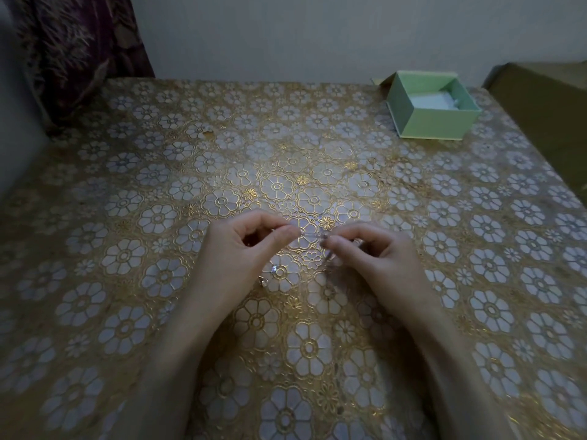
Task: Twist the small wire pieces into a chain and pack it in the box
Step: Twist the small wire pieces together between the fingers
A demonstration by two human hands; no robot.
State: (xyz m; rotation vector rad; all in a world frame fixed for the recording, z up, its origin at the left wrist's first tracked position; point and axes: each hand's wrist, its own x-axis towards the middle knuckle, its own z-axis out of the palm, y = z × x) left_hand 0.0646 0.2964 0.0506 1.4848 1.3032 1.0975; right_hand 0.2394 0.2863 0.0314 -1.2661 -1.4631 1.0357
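Observation:
A thin, pale wire piece (312,235) stretches between my two hands just above the table's middle. My left hand (244,249) pinches its left end between thumb and forefinger. My right hand (371,252) pinches the right end the same way, its other fingers curled. Small shiny wire pieces (273,268) lie on the cloth under my left hand, with another bit (263,282) near the wrist. The open pale green box (432,106) stands at the far right of the table, a white lining showing inside. The wire is faint in the dim light.
The table carries a gold and white floral cloth (158,217). A dark patterned curtain (76,49) hangs at the far left corner. A brown cardboard box (546,115) sits beyond the table's right edge. A wall runs behind.

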